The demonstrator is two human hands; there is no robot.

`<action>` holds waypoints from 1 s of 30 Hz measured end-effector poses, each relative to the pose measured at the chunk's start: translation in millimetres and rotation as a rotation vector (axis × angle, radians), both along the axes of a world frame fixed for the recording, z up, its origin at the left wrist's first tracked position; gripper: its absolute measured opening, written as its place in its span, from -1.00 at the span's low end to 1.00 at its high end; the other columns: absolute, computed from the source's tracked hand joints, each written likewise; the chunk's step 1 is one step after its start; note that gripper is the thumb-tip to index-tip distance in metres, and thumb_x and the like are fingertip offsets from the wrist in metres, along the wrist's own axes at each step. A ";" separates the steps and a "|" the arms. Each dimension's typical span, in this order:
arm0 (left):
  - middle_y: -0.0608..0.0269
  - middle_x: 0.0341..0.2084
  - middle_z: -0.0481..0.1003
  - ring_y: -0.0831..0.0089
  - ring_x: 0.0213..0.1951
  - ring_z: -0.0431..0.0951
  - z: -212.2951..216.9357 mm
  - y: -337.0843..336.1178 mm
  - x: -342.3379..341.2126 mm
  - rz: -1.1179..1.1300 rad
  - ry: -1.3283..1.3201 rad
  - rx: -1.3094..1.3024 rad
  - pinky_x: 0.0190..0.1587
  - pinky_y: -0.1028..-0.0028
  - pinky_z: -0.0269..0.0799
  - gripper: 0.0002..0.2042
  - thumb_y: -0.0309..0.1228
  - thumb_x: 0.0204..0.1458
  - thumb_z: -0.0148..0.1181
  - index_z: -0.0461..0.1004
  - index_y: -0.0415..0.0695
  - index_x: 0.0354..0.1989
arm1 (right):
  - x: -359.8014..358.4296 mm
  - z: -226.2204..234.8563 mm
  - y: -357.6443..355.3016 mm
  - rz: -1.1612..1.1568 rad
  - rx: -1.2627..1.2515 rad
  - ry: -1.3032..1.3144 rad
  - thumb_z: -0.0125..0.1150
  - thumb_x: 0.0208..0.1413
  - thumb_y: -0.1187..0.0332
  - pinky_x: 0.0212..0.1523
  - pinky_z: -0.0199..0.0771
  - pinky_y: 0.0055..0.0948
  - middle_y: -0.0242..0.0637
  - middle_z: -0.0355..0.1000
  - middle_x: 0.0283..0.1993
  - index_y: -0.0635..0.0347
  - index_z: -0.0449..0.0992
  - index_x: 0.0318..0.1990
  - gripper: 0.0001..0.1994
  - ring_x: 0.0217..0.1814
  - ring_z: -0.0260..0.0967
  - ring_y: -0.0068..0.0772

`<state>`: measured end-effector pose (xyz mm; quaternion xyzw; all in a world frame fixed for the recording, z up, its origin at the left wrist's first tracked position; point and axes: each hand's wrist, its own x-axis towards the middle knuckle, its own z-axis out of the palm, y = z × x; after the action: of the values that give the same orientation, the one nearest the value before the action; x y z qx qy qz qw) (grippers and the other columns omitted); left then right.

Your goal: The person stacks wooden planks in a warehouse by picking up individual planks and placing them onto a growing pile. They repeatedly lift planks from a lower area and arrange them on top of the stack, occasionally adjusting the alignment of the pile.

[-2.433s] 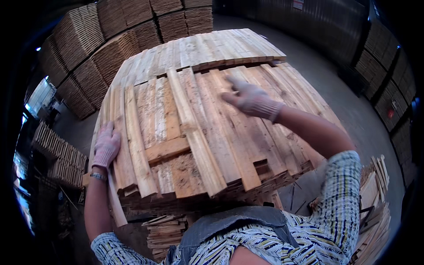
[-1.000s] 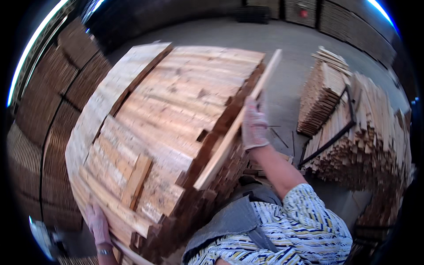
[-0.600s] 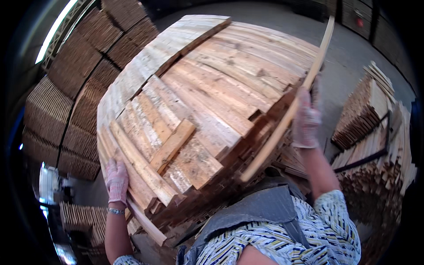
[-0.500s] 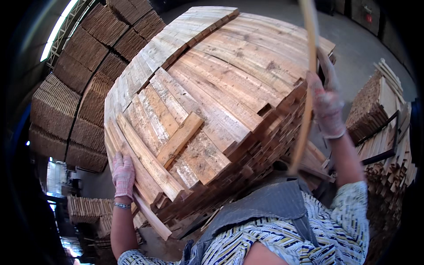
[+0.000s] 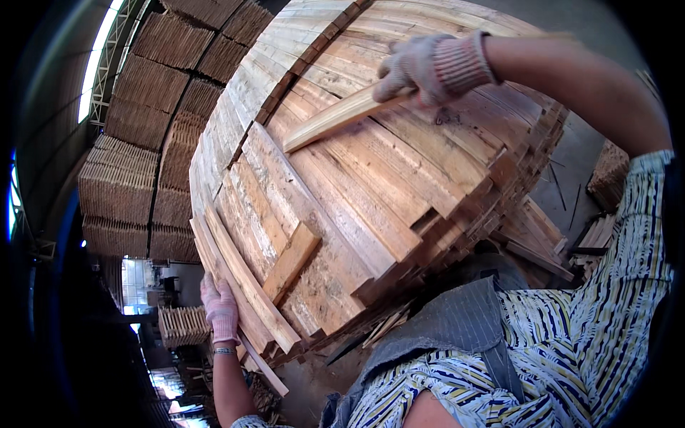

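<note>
Fingers of the right hand (image 5: 428, 68) are closed around a thin plank (image 5: 342, 114), now laid flat on the wood stack (image 5: 371, 214), no longer stood up. The left hand (image 5: 220, 308) is pressed open against the stack's near-left edge, beside open floor.

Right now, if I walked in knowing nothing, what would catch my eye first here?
The big stack of rough wooden boards fills the middle of the view, right in front of the person. Over its top, the gloved right hand grips a pale slat lying slantwise across the boards, while the gloved left hand rests against the stack's lower left edge. Further back on the left, tall piles of stacked timber line the shed.
</note>
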<state>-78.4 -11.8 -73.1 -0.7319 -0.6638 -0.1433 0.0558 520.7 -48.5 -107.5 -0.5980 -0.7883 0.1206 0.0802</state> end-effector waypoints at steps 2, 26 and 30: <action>-0.21 0.26 0.23 -0.04 0.28 0.26 13.6 -4.6 13.5 -0.018 0.535 0.167 0.34 0.20 0.16 -0.41 -0.19 0.20 0.06 0.23 -0.36 0.31 | -3.5 6.1 24.7 0.001 -0.012 -0.099 0.20 0.05 0.37 0.13 0.48 -0.27 -0.34 0.40 0.22 -0.17 0.50 0.19 -0.52 0.14 0.44 -0.21; -0.20 0.25 0.28 0.09 0.23 0.36 -48.7 85.1 239.2 -0.215 -0.317 -0.357 0.25 0.40 0.25 -0.08 -0.33 -0.06 0.29 -0.11 -0.37 0.43 | 22.0 -16.6 125.3 0.053 0.134 0.012 0.22 0.15 0.30 0.17 0.43 -0.22 -0.38 0.49 0.08 -0.21 0.57 0.06 -0.69 0.16 0.38 -0.18; -0.07 0.17 0.36 0.25 0.10 0.45 -53.2 79.7 229.7 -0.185 -0.260 -0.324 0.12 0.43 0.36 -0.17 -0.38 -0.02 0.25 -0.03 -0.33 0.42 | -14.9 0.9 156.5 0.032 0.010 -0.050 0.19 0.11 0.40 0.16 0.46 -0.18 -0.34 0.53 0.04 -0.32 0.50 0.16 -0.55 0.16 0.41 -0.16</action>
<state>151.2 67.9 -126.3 -0.7644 -0.6098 -0.1324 -0.1619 505.8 108.0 -106.7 -0.5880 -0.7999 0.1031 0.0614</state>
